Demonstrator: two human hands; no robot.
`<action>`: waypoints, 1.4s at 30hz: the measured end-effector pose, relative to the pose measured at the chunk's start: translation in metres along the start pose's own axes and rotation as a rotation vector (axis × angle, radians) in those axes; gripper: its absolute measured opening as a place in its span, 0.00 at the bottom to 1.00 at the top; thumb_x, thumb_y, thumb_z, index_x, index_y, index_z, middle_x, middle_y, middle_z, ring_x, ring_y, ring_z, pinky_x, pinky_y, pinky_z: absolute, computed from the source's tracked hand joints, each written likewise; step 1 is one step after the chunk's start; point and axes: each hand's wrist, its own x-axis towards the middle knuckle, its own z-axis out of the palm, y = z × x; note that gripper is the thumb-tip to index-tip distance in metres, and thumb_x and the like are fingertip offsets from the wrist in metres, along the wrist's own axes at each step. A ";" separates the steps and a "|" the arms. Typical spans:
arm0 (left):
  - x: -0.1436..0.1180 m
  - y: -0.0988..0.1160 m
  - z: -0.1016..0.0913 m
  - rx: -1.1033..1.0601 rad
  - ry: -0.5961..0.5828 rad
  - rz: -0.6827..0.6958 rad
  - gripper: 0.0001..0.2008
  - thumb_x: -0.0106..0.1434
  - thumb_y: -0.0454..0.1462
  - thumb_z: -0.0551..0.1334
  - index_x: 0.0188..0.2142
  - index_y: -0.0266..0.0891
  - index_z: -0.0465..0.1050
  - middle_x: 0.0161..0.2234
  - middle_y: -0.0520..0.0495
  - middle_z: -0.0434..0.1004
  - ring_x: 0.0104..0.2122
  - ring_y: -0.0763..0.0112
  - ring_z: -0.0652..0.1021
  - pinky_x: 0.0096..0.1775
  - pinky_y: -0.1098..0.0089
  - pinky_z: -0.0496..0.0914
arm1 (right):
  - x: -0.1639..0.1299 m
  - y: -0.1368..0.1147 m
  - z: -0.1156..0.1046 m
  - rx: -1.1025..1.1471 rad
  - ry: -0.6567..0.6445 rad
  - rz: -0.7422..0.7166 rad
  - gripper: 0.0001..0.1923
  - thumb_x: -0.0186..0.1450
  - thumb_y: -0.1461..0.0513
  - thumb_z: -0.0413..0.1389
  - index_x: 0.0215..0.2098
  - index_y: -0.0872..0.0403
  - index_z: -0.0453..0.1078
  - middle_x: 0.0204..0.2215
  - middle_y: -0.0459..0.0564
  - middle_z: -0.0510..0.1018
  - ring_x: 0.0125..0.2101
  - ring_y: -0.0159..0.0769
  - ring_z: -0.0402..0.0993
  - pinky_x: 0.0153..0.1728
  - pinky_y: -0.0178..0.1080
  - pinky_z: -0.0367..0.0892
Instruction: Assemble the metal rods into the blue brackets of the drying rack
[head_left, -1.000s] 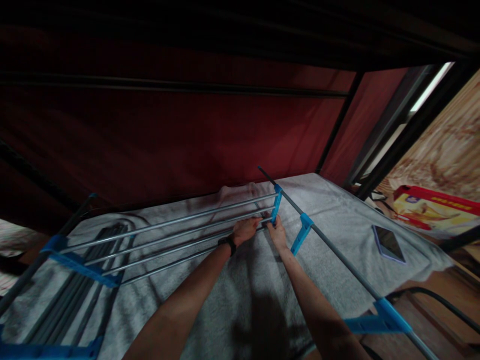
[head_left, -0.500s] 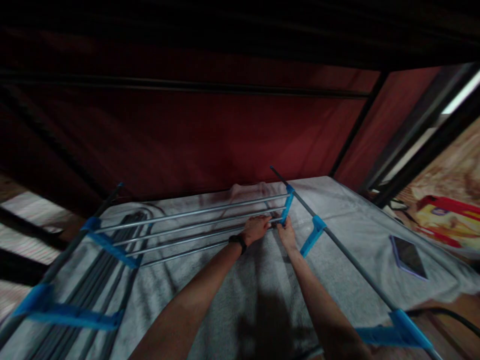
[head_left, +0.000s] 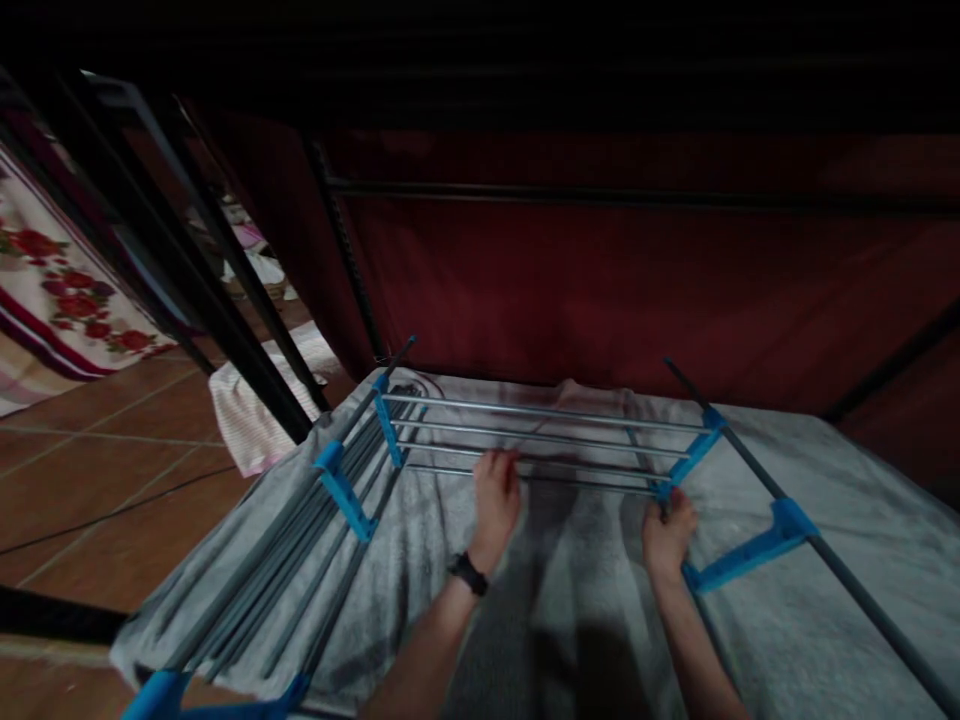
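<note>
Dark red fabric walls close in behind a grey towel-covered bed (head_left: 825, 560), tiled floor (head_left: 97, 470) off to the left. On it lies the drying rack (head_left: 540, 440): thin steel rods in blue plastic brackets, light, stiff, a bit slippery. My left hand (head_left: 496, 498) curls over the nearest rod, my right hand (head_left: 667, 528) grips the right blue bracket (head_left: 686, 462); brackets give the surest hold.

The rack (head_left: 540, 440) lies on the blanket (head_left: 750, 620), both hands at its near rod.
</note>
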 end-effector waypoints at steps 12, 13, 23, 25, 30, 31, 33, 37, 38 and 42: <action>0.043 -0.120 -0.086 0.168 0.579 -0.510 0.30 0.56 0.29 0.57 0.59 0.28 0.59 0.58 0.28 0.64 0.61 0.48 0.64 0.63 0.48 0.57 | -0.033 -0.156 0.051 -0.036 -0.286 -0.661 0.21 0.67 0.66 0.44 0.57 0.51 0.64 0.55 0.56 0.68 0.56 0.44 0.61 0.57 0.52 0.58; 0.048 -0.124 -0.086 0.153 0.572 -0.505 0.30 0.56 0.29 0.57 0.60 0.28 0.59 0.58 0.28 0.65 0.62 0.48 0.64 0.64 0.48 0.56 | -0.032 -0.163 0.057 -0.059 -0.316 -0.702 0.22 0.67 0.67 0.44 0.58 0.52 0.64 0.55 0.56 0.68 0.56 0.44 0.61 0.58 0.52 0.57; 0.079 -0.150 -0.088 0.003 0.464 -0.500 0.22 0.62 0.33 0.56 0.56 0.31 0.67 0.55 0.32 0.72 0.58 0.52 0.72 0.62 0.55 0.62 | -0.029 -0.235 0.100 -0.332 -0.615 -0.969 0.19 0.72 0.67 0.43 0.57 0.53 0.66 0.49 0.54 0.76 0.49 0.41 0.70 0.58 0.47 0.58; 0.080 -0.155 -0.088 -0.017 0.475 -0.501 0.19 0.63 0.34 0.55 0.53 0.32 0.69 0.53 0.33 0.74 0.56 0.53 0.74 0.61 0.55 0.64 | -0.030 -0.246 0.109 -0.406 -0.686 -0.982 0.17 0.73 0.65 0.44 0.54 0.52 0.68 0.46 0.54 0.77 0.46 0.41 0.71 0.52 0.44 0.62; 0.078 -0.165 -0.084 -0.021 0.490 -0.501 0.13 0.64 0.35 0.55 0.46 0.34 0.72 0.48 0.35 0.77 0.55 0.55 0.74 0.60 0.56 0.64 | -0.029 -0.260 0.120 -0.427 -0.778 -0.962 0.12 0.74 0.61 0.46 0.45 0.51 0.71 0.44 0.51 0.78 0.45 0.39 0.73 0.46 0.39 0.65; 0.078 -0.166 -0.083 -0.015 0.496 -0.503 0.13 0.64 0.35 0.55 0.45 0.34 0.72 0.48 0.36 0.77 0.55 0.55 0.74 0.60 0.56 0.64 | -0.028 -0.261 0.121 -0.414 -0.790 -0.959 0.12 0.74 0.60 0.46 0.44 0.51 0.71 0.44 0.51 0.78 0.45 0.39 0.73 0.45 0.39 0.65; 0.077 -0.166 -0.082 0.007 0.497 -0.506 0.13 0.64 0.35 0.54 0.46 0.34 0.72 0.48 0.36 0.77 0.54 0.56 0.74 0.59 0.57 0.65 | -0.025 -0.261 0.122 -0.388 -0.813 -0.955 0.12 0.74 0.60 0.47 0.43 0.51 0.71 0.43 0.51 0.78 0.44 0.39 0.73 0.44 0.39 0.65; 0.076 -0.162 -0.082 0.050 0.491 -0.522 0.14 0.65 0.35 0.54 0.47 0.33 0.72 0.49 0.34 0.76 0.53 0.56 0.75 0.58 0.57 0.66 | -0.022 -0.260 0.123 -0.368 -0.845 -0.942 0.13 0.74 0.59 0.46 0.43 0.51 0.72 0.43 0.51 0.79 0.44 0.39 0.74 0.42 0.38 0.64; 0.077 -0.161 -0.082 0.052 0.489 -0.524 0.14 0.65 0.35 0.54 0.48 0.34 0.72 0.49 0.34 0.76 0.53 0.56 0.75 0.58 0.57 0.66 | -0.021 -0.260 0.123 -0.369 -0.854 -0.937 0.13 0.74 0.58 0.45 0.43 0.51 0.72 0.43 0.51 0.79 0.44 0.39 0.74 0.42 0.38 0.64; 0.076 -0.159 -0.084 0.052 0.473 -0.512 0.15 0.64 0.34 0.54 0.48 0.34 0.72 0.49 0.35 0.77 0.54 0.56 0.75 0.59 0.56 0.65 | -0.019 -0.263 0.121 -0.371 -0.902 -0.910 0.15 0.75 0.57 0.44 0.44 0.50 0.72 0.43 0.51 0.79 0.44 0.39 0.74 0.40 0.37 0.63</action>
